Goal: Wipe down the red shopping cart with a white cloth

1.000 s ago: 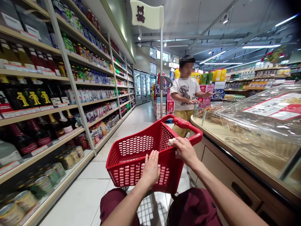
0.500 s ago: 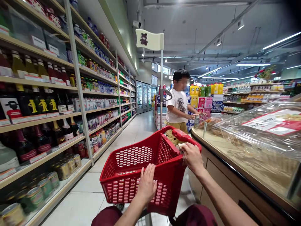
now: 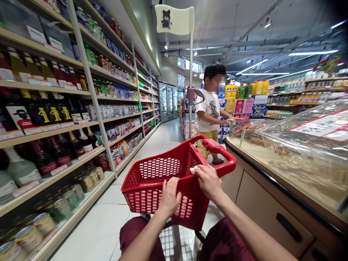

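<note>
A red plastic shopping basket (image 3: 154,174) on a cart stands in front of me in the aisle, with its red handle (image 3: 219,148) raised at the far right. My left hand (image 3: 170,195) grips the basket's near rim, fingers closed over the edge. On the right rim below the handle, my right hand (image 3: 208,180) is closed on a small white crumpled tissue (image 3: 194,169). A white flag with a bear (image 3: 174,20) tops a pole (image 3: 190,83) rising from the cart.
Shelves of bottles and cans (image 3: 54,127) line the left side. A glass-topped food counter (image 3: 274,159) runs along the right. A child in a white shirt (image 3: 209,108) stands ahead at the counter's end. The tiled aisle (image 3: 160,139) leads to fridges.
My right hand slid from the handle's end back onto the basket's right rim. The basket shifted slightly right and my view tilted. The child stays at the counter.
</note>
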Action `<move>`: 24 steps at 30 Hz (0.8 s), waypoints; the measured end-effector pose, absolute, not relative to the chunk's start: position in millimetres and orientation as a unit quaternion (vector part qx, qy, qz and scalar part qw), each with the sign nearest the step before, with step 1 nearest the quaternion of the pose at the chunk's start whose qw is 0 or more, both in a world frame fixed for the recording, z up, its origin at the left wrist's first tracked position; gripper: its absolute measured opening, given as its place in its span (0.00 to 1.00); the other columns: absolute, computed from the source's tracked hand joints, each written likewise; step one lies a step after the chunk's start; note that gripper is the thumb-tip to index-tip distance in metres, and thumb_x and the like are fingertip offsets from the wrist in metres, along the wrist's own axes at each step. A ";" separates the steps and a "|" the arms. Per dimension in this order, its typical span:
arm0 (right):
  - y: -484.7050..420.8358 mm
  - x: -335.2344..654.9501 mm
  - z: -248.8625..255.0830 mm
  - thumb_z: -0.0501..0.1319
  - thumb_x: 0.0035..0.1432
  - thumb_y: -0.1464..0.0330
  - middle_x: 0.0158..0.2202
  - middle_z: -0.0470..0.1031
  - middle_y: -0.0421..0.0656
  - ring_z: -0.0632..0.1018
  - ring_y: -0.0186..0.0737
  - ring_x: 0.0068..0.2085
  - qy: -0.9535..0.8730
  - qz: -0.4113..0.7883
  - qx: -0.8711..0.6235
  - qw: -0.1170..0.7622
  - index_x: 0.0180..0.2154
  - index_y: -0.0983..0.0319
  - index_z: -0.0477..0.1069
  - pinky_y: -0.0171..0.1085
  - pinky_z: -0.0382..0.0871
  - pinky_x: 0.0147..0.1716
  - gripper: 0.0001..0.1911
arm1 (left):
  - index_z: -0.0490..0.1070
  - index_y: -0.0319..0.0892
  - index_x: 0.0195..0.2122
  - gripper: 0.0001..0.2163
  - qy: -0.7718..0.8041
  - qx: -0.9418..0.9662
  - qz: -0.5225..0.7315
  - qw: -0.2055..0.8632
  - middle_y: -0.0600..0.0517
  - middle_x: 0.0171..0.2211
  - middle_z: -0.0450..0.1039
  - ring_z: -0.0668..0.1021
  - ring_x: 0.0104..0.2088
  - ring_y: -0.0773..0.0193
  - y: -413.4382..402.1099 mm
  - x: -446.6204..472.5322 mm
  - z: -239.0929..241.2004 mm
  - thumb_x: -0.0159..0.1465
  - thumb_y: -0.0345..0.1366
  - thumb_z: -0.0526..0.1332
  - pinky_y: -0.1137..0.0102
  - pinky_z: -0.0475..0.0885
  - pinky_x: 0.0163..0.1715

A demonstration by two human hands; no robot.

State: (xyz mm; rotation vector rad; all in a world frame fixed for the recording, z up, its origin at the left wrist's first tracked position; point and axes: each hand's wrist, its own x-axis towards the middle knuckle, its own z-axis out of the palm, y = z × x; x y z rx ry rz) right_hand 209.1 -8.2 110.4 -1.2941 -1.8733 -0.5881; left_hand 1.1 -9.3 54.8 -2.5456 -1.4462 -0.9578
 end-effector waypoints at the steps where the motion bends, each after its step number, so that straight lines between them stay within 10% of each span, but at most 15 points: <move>1: -9.9 197.3 107.2 0.52 0.56 0.73 0.42 0.73 0.43 0.70 0.39 0.42 -0.741 -0.235 -0.495 0.388 0.37 0.58 0.72 0.40 0.54 0.50 0.12 | 0.55 0.37 0.57 0.25 -0.470 -0.826 -0.309 0.033 0.42 0.56 0.62 0.62 0.57 0.56 -10.1 -3.9 56.5 0.56 0.27 0.53 0.50 0.51 0.57; 24: 73.3 175.3 99.8 0.49 0.57 0.70 0.45 0.71 0.47 0.70 0.43 0.44 -0.815 -0.205 -0.385 0.381 0.41 0.59 0.71 0.42 0.60 0.45 0.15 | 0.68 0.45 0.35 0.07 -0.603 -0.704 -0.371 0.050 0.52 0.36 0.73 0.73 0.39 0.62 16.7 -58.3 57.4 0.60 0.31 0.51 0.59 0.59 0.48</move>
